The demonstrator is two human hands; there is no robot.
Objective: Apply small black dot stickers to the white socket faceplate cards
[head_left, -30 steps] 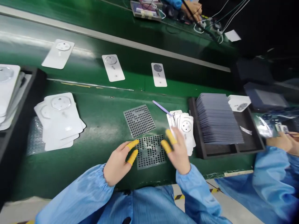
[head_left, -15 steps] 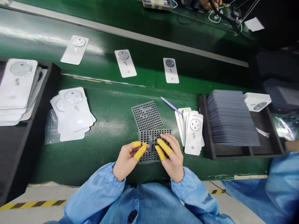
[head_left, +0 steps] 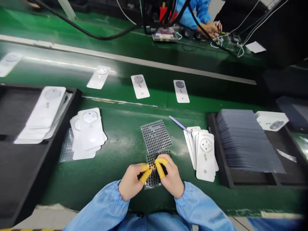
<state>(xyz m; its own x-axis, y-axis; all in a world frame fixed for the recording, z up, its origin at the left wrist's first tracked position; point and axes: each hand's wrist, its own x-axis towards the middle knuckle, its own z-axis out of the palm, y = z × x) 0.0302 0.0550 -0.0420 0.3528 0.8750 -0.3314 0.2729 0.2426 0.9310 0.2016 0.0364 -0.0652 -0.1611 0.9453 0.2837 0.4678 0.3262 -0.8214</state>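
Yellow finger cots cover some fingertips of both hands. My left hand [head_left: 132, 181] is closed in a pinch over the lower clear sheet of small black dots [head_left: 152, 157]. My right hand [head_left: 171, 177] meets it there, thumb and forefinger bent together. Whatever lies between the fingertips is too small and covered to name. Just beyond lies a second sheet of black dots [head_left: 156, 137]. A purple tweezer-like tool [head_left: 178, 123] rests with one end on a fanned stack of white phone-shaped panels [head_left: 205, 157], right of my hands.
At left, more white panels [head_left: 88, 131] lie partly on bubble wrap [head_left: 66, 149], beside a black tray [head_left: 14, 179] with another stack. A black tray [head_left: 223, 173] at right holds many grey sheets [head_left: 243, 141]. Single panels [head_left: 140, 86] line the far strip. A co-worker's hands [head_left: 211, 29] work beyond.
My right hand has drawn its spread fingers in from the lower sheet and brought them against my left fingertips. The view has tilted up, showing more of the co-worker.
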